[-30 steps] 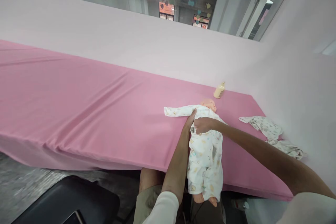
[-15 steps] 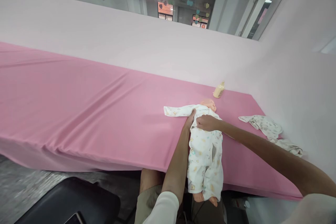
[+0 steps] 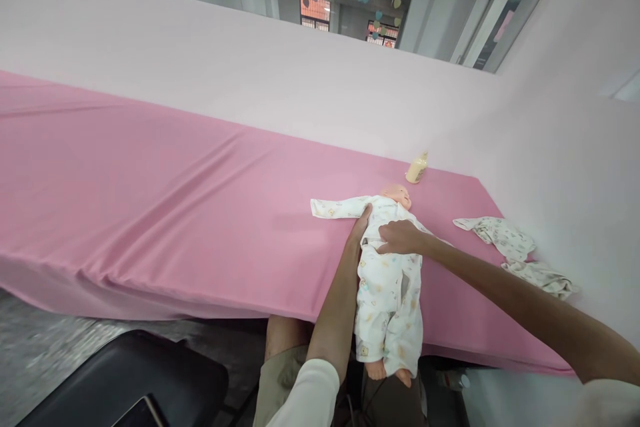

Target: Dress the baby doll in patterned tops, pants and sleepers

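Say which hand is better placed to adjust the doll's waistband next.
Probably your right hand: it is over the doll, by the waistband, while your left hand is at the doll's side, near the armpit.

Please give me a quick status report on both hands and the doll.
Left hand against the doll's side; right hand curled at its waist. Doll on pink cover, feet past the edge. Bottle beyond its head, apart from both hands.

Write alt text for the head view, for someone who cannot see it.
A person's left hand touches the side of a doll in white printed clothes, the right hand at its waist. It lies on a pink-covered table, feet past the edge; a bottle is beyond its head, crumpled cloths rightward.
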### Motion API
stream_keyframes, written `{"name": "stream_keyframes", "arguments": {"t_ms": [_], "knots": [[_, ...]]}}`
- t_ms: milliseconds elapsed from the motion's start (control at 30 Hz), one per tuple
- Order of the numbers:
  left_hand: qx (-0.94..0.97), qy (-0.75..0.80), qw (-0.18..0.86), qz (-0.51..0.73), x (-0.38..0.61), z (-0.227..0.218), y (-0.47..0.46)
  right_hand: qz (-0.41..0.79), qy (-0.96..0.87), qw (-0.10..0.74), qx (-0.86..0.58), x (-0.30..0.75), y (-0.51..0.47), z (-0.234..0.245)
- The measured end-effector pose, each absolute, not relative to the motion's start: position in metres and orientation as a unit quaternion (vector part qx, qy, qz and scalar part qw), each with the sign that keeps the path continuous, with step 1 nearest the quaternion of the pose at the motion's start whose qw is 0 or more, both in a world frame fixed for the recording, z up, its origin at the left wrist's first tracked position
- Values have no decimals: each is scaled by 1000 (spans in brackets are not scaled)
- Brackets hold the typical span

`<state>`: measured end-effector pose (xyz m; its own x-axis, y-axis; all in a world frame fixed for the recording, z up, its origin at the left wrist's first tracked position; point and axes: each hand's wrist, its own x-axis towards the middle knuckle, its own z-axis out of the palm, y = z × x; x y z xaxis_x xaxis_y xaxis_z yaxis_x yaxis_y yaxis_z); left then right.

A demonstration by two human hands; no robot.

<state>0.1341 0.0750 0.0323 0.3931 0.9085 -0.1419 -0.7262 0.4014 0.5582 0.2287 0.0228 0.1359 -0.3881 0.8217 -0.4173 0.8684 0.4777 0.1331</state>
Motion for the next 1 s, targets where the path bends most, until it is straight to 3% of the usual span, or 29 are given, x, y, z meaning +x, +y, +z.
{"name": "stream_keyframes", "arguments": {"t_ms": [467, 733, 1000], "knots": [[187, 190, 825, 499, 140, 21, 83, -168, 780, 74, 598, 238, 27, 110], [201, 142, 841, 481, 142, 4, 98, -97, 704, -41, 702, 245, 60, 107], [211, 118, 865, 441, 144, -7, 107, -74, 721, -25, 689, 249, 47, 104]]}}
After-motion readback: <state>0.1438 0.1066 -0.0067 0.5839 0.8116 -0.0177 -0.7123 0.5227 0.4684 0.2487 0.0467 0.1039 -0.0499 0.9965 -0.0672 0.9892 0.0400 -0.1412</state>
